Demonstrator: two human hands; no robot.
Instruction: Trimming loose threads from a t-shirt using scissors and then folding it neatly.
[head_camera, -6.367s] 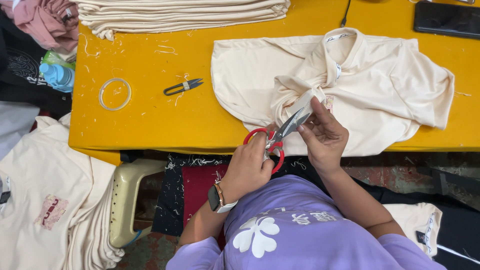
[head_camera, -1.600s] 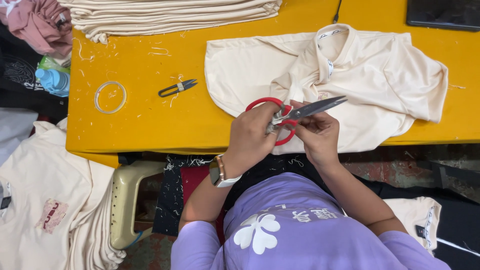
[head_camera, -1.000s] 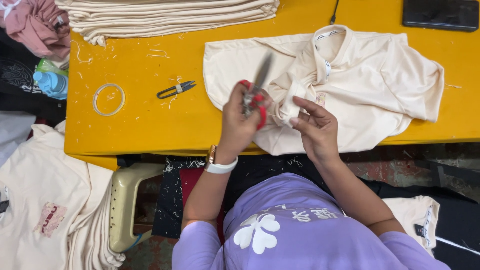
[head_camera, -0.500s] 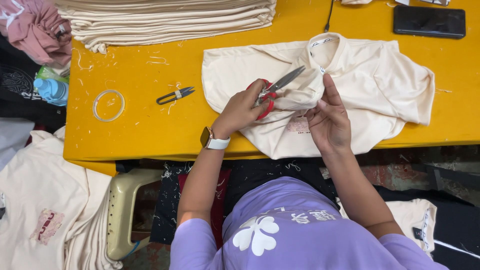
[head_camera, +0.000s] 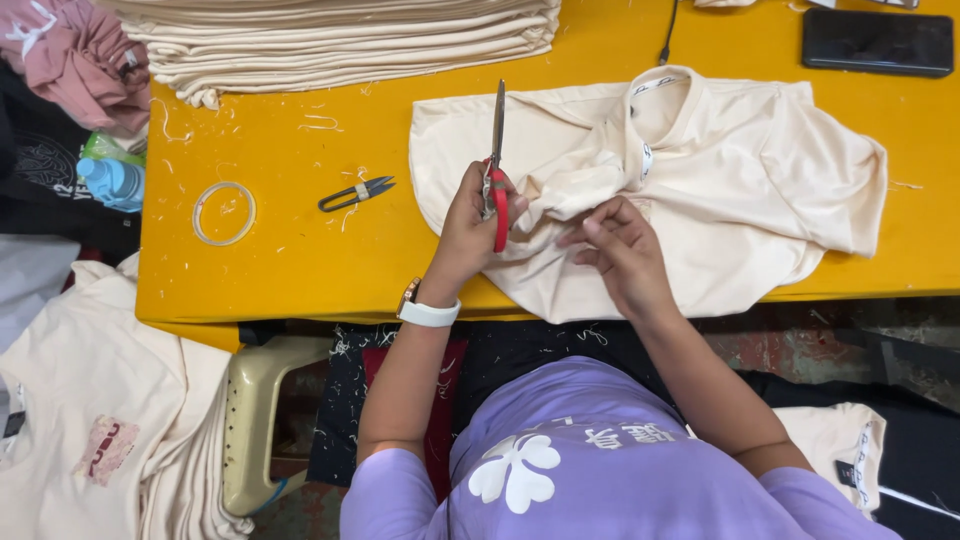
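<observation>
Left hand (head_camera: 470, 225) clamped on red-handled scissors (head_camera: 497, 165), blades together, long axis pointing away from the body, over the near-left part of a cream shirt (head_camera: 740, 190) spread on the yellow table (head_camera: 300, 270). Right hand (head_camera: 620, 250) just beside, fingers (head_camera: 590, 232) together, pressed on a bunched fold of shirt right of the blades; nearer that fold than the left. Farther left, apart: snips (head_camera: 355, 192), tape ring (head_camera: 224, 212); folded stack (head_camera: 340, 40) beyond, phone (head_camera: 877, 42) far right.
</observation>
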